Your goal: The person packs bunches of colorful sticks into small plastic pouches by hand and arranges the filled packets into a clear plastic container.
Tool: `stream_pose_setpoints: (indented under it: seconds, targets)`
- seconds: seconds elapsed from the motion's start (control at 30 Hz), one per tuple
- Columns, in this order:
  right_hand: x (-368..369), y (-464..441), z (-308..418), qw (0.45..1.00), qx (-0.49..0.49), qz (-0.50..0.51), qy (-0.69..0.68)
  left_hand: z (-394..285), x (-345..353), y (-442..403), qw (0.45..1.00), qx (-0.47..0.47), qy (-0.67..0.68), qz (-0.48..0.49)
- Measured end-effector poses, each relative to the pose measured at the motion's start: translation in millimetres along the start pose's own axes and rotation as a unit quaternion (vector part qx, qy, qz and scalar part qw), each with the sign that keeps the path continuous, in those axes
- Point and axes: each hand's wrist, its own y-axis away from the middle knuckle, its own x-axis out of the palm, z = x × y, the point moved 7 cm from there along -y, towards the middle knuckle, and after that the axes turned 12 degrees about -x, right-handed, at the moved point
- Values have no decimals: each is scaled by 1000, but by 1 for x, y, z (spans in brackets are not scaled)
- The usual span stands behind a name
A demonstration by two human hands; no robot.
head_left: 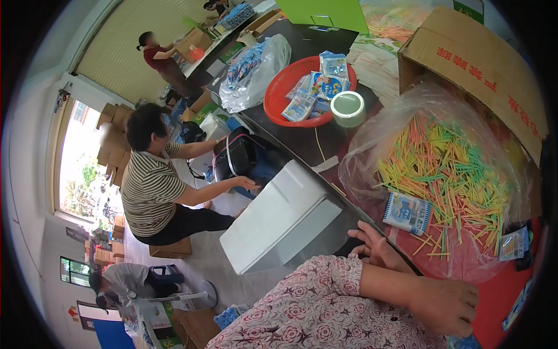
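Observation:
My left forearm lies across my body at the lower right. My left hand (450,305) has its fingers bent downward, and what is under them is hidden. Behind that forearm my right hand (375,247) shows with fingers apart and nothing in them, by the table edge. Close to it lies a blue-and-white printed packet (407,213). Beyond the packet, many thin coloured sticks (444,174) are heaped in a clear plastic bag (366,166). A second small packet (513,244) lies at the right.
A cardboard box (476,64) lies behind the sticks. On the dark table are a red basin (276,99) of packets, a tape roll (349,109) and a plastic bag of packets (256,75). A white foam box (273,221) stands by the edge. A person in stripes (154,186) holds a dark container (238,154).

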Motion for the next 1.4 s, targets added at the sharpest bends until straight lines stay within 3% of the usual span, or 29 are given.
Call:
stream_pose_setpoints:
  seconds: [0.13,0.27,0.37,0.5,0.67,0.77,0.8,0.9,1.03,1.17,1.33,1.4]
  targets:
    - [-6,8,15,999,36,-11,-18,0,-1,5,1000,8,-5,10]
    - [5,17,48,993,-59,25,-102,-4,-4,6,1000,7,13,-7]
    - [7,8,36,999,-35,-34,16,-9,1,4,1000,17,11,1]
    - [13,4,11,999,-11,9,35,-15,7,5,999,30,14,9]
    - [26,14,45,998,-53,32,29,-23,1,8,999,41,8,3]
    - [28,16,57,991,-92,42,-84,-28,2,11,999,51,5,-12]
    - [31,14,53,992,-90,41,-83,-30,3,11,999,52,5,-14]
    - [30,-1,19,994,6,-36,102,-38,1,8,998,62,22,-20]
    - [38,-2,4,998,-20,10,64,-54,-11,4,993,98,-54,41]
    - [54,9,38,994,-85,63,-3,-63,-22,6,993,93,-58,47]
    - [60,10,49,993,-107,29,-29,-70,-17,9,990,112,-71,41]
    - [60,3,24,996,-71,10,55,-72,-14,7,991,113,-44,51]
